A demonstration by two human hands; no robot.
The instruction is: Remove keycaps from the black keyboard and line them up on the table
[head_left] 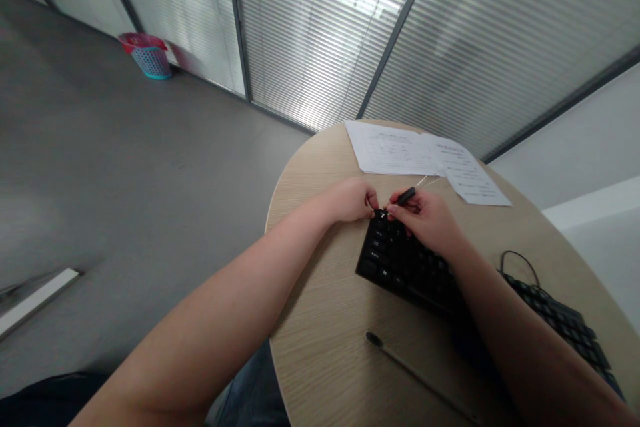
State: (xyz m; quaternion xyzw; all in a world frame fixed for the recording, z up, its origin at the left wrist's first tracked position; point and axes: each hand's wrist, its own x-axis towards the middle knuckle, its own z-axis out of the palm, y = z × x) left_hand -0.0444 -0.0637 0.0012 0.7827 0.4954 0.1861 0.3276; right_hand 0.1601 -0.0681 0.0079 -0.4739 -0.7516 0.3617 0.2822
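Observation:
A black keyboard (395, 260) lies at an angle on the round wooden table (320, 320). My right hand (425, 217) is closed around a small tool (406, 196) with a black handle and thin pale wires at its far end, held over the keyboard's upper left corner. At that same corner, my left hand (355, 200) has its fingers bent and pressed together against the keyboard's edge; what they pinch, if anything, is too small to make out. My right forearm hides part of the keyboard.
Printed sheets (395, 150) lie along the table's far edge. A thin brush (415, 373) rests near me. Another black keyboard (560, 320) with a cable is at the right. A basket (153, 60) stands on the floor by the blinds.

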